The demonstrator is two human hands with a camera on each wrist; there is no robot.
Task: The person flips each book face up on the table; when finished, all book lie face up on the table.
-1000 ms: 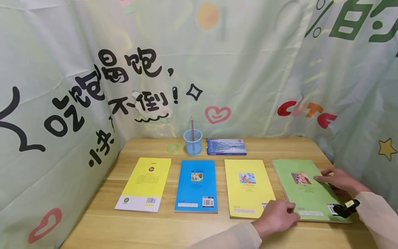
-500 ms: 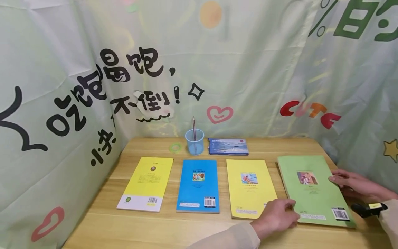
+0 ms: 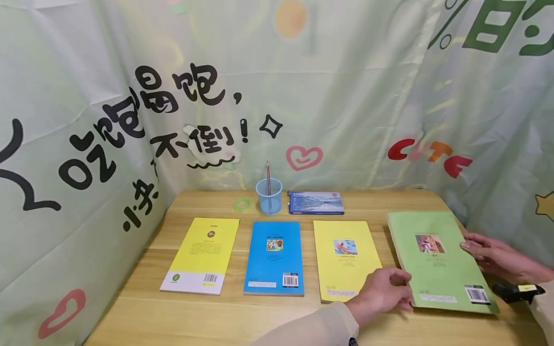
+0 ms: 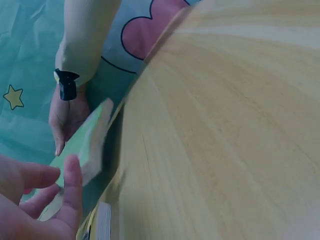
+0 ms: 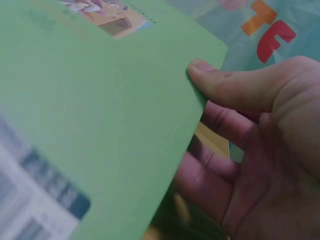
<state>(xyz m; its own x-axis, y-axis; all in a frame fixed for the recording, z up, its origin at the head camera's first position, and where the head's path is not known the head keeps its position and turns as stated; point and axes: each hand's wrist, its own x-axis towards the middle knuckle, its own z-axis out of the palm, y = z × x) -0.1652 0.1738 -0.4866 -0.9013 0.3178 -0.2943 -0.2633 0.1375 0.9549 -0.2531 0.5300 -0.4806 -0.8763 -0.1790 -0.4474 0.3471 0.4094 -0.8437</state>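
A pale wooden table (image 3: 277, 312) with visible grain stands against a wrinkled, light green printed cloth (image 3: 346, 96). Four thin paperback books lie in a row across its middle, back covers up, each a flat rectangle with a barcode near the front edge.

The green book (image 3: 439, 262) is at the right end of the row, near the table's right edge. Its right side is lifted off the table. The right hand (image 3: 493, 254) holds that edge, thumb on top of the smooth matte cover (image 5: 100, 115) and fingers (image 5: 210, 170) curled beneath. The left hand (image 3: 383, 293) is at the book's front left corner, fingers curled against the edge, overlapping the yellow book (image 3: 346, 259) beside it. From the left wrist view the green book (image 4: 85, 145) shows as a slim slab tilted up off the wood.

To the left lie a blue book (image 3: 273, 257) and another yellow book (image 3: 201, 254) with a white strip. Along the back edge stand a clear blue plastic cup (image 3: 268, 196) holding one pencil (image 3: 268, 175), a green ring of tape (image 3: 242, 205), and a flat blue box (image 3: 316, 202).
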